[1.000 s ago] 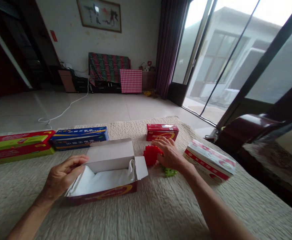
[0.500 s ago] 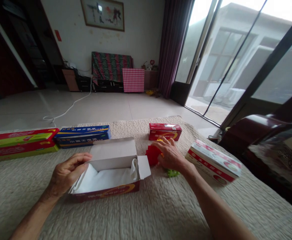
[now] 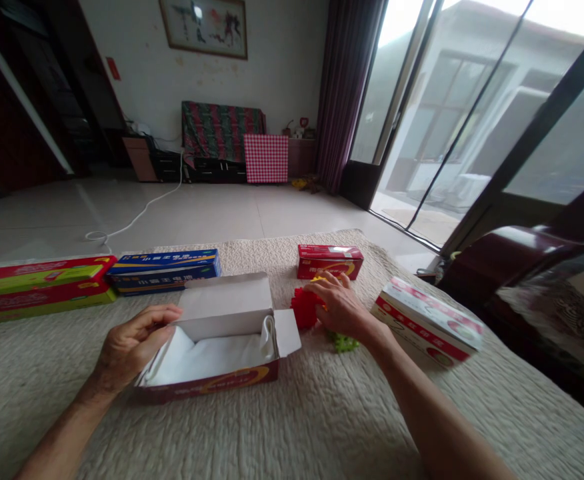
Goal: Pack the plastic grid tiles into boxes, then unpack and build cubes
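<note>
Left hand (image 3: 131, 347): lower left of the frame, thumb and fingers closed on the left edge of the open box (image 3: 239, 383).
Open box: lower centre-left, lid raised, white lining (image 3: 229, 353) inside.
Right hand (image 3: 343, 307): right of centre, fingers bent over the red piece (image 3: 302, 310) and yellow piece (image 3: 316, 281); cannot tell whether they grip.
Red piece: centre of the frame, partly hidden by that hand.
Green piece (image 3: 345, 343): below the right hand, on the quilted cover (image 3: 317, 420).

Red piece (image 3: 303, 310), green piece (image 3: 346, 343), cream quilt (image 3: 312, 427)
Open box (image 3: 207, 387) maroon with yellow swirl, its lining (image 3: 227, 355) white; long carton (image 3: 172, 271) blue; hanging cloth (image 3: 266, 159) checked red-and-white.
</note>
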A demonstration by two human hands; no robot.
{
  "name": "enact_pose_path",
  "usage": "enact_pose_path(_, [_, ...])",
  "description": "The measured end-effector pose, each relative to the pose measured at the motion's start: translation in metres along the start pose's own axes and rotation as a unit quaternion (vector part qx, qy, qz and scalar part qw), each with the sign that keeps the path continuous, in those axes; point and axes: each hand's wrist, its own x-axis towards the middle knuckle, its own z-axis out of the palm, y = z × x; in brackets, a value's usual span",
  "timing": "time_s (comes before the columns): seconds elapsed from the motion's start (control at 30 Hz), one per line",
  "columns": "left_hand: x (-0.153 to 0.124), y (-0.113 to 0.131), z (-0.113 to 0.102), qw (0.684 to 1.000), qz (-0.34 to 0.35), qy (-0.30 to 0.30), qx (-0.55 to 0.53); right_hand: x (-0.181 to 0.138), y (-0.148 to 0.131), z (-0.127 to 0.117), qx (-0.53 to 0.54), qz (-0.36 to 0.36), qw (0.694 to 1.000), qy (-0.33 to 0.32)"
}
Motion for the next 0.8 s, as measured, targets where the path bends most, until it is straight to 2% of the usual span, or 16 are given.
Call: enact_pose_path(0.8, [0.0000, 0.0034, -0.0026, 1.000, 0.000, 0.003, 0.004, 0.0019, -0.0041, -0.0008, -0.011, 0.011, 1.000, 0.014])
